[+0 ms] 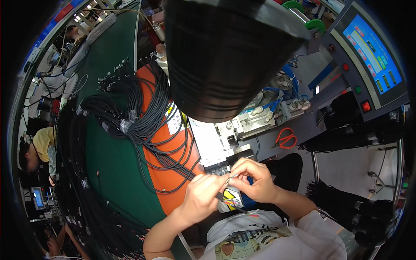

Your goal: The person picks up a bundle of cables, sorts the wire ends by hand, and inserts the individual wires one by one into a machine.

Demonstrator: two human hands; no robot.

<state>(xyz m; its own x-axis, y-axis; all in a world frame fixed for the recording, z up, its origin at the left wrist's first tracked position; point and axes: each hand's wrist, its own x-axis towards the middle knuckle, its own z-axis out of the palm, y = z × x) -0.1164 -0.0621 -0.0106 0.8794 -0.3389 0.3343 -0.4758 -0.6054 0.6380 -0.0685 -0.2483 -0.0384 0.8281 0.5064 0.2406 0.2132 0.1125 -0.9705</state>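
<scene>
My left hand point(203, 193) is closed in a pinch around a thin black cable point(234, 207), whose loose end shows red and yellow wires below the hand. Fingertips of my right hand point(255, 180) press together close to those of the left, on a small pale part of the same cable. Exactly what sits between the fingertips is too small to make out. Just beyond both hands is the metal front of a bench machine point(232, 152). A tied bundle of black cables point(149, 130) lies to the left, some strands running toward my left hand.
An orange mat point(173, 197) lies on the green table point(102, 160). Red-handled scissors point(286, 139) rest right of the machine. A large black cylinder point(225, 65) hangs overhead. A control screen point(372, 54) stands far right, above hanging black cable bundles point(359, 208). Other people sit at the left.
</scene>
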